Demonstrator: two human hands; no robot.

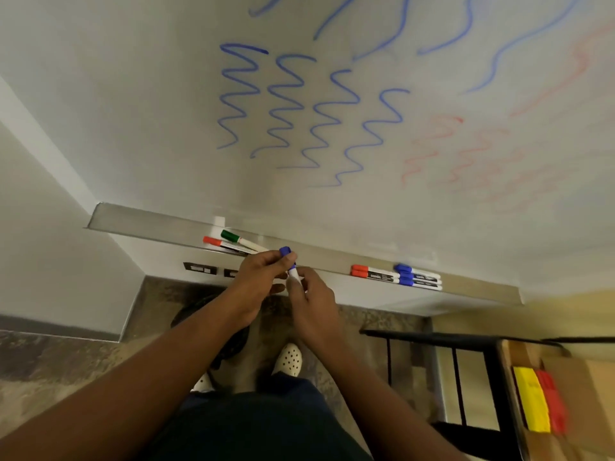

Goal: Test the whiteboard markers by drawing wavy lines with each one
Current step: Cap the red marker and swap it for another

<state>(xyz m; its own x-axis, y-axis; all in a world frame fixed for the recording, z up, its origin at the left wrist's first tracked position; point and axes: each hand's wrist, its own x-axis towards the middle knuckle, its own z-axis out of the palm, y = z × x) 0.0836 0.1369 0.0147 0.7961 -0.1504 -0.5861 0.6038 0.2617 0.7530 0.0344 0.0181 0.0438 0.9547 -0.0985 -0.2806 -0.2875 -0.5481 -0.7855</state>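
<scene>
A blue marker point(289, 261) sits between both hands just in front of the whiteboard tray point(143, 221). My left hand point(259, 274) grips its blue cap end. My right hand point(307, 294) pinches the white barrel below. The whiteboard point(133, 111) above carries several blue wavy lines point(286, 104) and fainter red ones point(466, 154). On the tray lie a green marker point(238, 238) and a red marker point(216, 242) at the left. Further right lie two red markers point(374, 273) and several blue markers point(418, 277).
A black metal rack point(466, 367) stands at the lower right, with a cardboard box point(572, 394) holding yellow and red blocks. Wall sockets point(199, 269) sit under the tray. My feet in white clogs point(289, 359) stand on a patterned floor.
</scene>
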